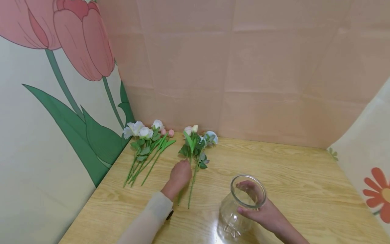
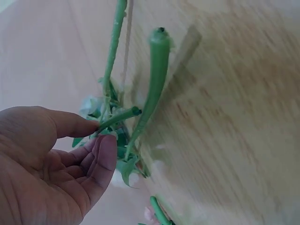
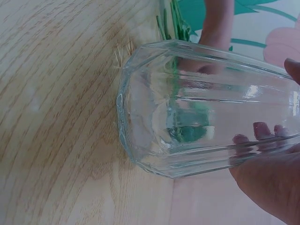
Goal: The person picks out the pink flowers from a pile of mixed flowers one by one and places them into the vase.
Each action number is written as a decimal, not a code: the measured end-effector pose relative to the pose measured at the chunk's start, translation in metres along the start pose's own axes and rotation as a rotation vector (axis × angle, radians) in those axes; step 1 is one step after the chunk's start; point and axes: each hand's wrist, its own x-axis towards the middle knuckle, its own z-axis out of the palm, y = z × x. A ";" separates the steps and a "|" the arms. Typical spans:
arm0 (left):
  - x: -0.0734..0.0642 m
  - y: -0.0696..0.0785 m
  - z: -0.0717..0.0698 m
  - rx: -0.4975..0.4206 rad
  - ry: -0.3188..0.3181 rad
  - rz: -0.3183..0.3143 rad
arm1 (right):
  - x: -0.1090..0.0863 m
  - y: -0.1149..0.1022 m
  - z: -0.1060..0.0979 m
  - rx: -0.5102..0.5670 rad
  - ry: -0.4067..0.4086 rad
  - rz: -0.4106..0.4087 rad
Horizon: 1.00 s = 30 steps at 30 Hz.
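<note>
In the head view my left hand [image 1: 180, 174] is at the middle group of artificial flowers, which has pale pink, cream and light blue blooms. Its thumb and fingertips pinch a thin green flower stem [image 2: 119, 117]; which bloom this stem bears cannot be told. Two other stems, one of them a thick green stem [image 2: 158, 70], show beside it in the left wrist view. My right hand [image 1: 269, 217] grips a clear glass vase [image 1: 230, 217] around its neck. Through the faceted glass [image 3: 187, 108] several fingertips are visible, and nothing stands inside the vase.
Further left lies another group of artificial flowers [image 1: 145, 150], with white and pink blooms and their stems toward me. The wooden table [image 1: 292, 169] meets a pinkish-brown backdrop [image 1: 268, 67] behind. Tulip-printed sheeting [image 1: 27, 135] borders the left side, flower-printed sheeting [image 1: 359, 152] the right.
</note>
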 end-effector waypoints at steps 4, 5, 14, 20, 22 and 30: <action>-0.002 -0.002 0.005 0.004 -0.007 -0.004 | 0.000 0.000 0.001 -0.007 -0.001 0.010; -0.002 -0.003 0.006 0.010 -0.010 -0.003 | 0.000 0.000 0.001 -0.003 -0.001 0.010; -0.005 -0.006 0.005 -0.031 -0.041 -0.011 | 0.000 -0.001 0.001 -0.009 0.003 0.009; -0.003 -0.010 0.001 -0.019 -0.055 -0.053 | 0.001 0.000 0.000 -0.014 -0.001 0.013; -0.002 -0.012 -0.002 -0.002 -0.061 -0.074 | 0.001 0.001 0.000 -0.005 -0.003 0.018; -0.003 -0.027 -0.019 0.094 -0.096 -0.096 | 0.000 0.001 0.000 -0.003 -0.007 0.080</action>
